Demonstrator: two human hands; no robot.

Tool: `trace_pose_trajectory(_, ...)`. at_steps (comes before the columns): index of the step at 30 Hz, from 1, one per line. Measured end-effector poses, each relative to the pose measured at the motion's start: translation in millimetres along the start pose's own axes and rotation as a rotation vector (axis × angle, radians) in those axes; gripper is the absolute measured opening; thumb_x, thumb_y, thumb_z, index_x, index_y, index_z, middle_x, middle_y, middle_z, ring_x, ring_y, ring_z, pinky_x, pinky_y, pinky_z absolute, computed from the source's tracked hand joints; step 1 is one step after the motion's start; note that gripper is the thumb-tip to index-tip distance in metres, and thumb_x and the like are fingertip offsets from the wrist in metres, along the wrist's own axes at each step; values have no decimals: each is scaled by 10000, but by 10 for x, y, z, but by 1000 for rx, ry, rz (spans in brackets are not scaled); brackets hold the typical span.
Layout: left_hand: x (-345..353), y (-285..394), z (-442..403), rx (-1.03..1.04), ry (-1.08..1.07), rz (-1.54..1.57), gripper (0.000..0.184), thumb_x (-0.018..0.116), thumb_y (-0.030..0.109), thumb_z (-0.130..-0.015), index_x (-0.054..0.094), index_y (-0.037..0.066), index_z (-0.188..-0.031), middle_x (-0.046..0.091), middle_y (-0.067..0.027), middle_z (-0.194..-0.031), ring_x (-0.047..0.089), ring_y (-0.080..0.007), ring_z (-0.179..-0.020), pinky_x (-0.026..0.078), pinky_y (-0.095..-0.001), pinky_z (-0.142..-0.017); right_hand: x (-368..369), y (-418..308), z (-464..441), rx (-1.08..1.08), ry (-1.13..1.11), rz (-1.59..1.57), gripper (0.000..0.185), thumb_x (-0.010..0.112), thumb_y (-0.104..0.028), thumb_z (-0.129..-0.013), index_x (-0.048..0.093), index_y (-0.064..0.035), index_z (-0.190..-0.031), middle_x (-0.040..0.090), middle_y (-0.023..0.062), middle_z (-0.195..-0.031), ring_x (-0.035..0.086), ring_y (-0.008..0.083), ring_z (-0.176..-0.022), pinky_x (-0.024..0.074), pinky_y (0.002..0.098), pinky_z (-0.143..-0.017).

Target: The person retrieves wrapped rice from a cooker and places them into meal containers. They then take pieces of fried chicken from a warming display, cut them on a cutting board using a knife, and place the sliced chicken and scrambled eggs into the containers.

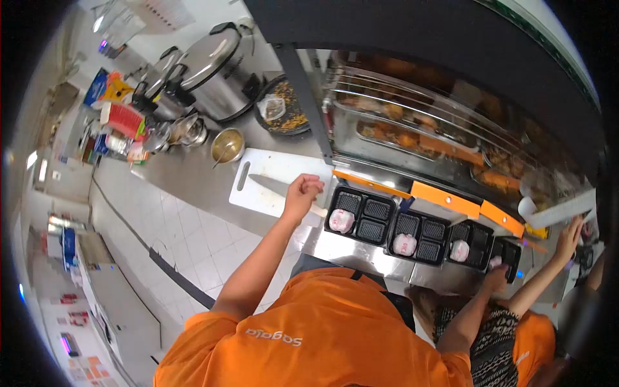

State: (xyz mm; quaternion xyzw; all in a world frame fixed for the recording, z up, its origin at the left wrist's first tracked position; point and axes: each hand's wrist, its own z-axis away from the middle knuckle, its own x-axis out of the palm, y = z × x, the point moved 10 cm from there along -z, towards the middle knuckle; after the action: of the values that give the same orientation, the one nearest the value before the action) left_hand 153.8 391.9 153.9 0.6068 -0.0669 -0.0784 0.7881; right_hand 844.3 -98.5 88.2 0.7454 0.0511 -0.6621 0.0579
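My left hand hovers over the white cutting board with its fingers loosely curled and nothing visible in them. Beneath it lies a large knife, its pale handle reaching toward the trays. Over at the right, my right hand has its fingers on a small wrapped packet in the last black compartment tray. Three more black trays stand in the row, holding wrapped packets with red print: the first packet, the second and the third.
A co-worker's hand reaches in at the right. Behind the trays stands a glass display case of food. A bowl of sauce, a dark pan and a large steel pot stand beyond the board.
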Motion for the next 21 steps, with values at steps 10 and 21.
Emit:
trace_pose_trajectory(10,-1415,873,-2445,338,545,-1358,335,710,234,-853,743,181,-1183,558,-153,-1404,525,-398,-1246,479,-546,-1001,-1342,-1006,1402,-395,399,-568,326,679,-162,-934,637,37,-1189,677,252,-1101,631,448,-1064,481,505,-953)
trace_pose_trajectory(21,-1081,1302,-1254,933,398,-855,169,675,140,-951,654,-16,-890,648,-210,-791,615,-419,-722,480,-479,-670,-2078,-3280,4373,-955,-663,-984,267,717,-180,-923,679,-38,-1145,706,162,-1059,679,384,-1008,544,466,-900)
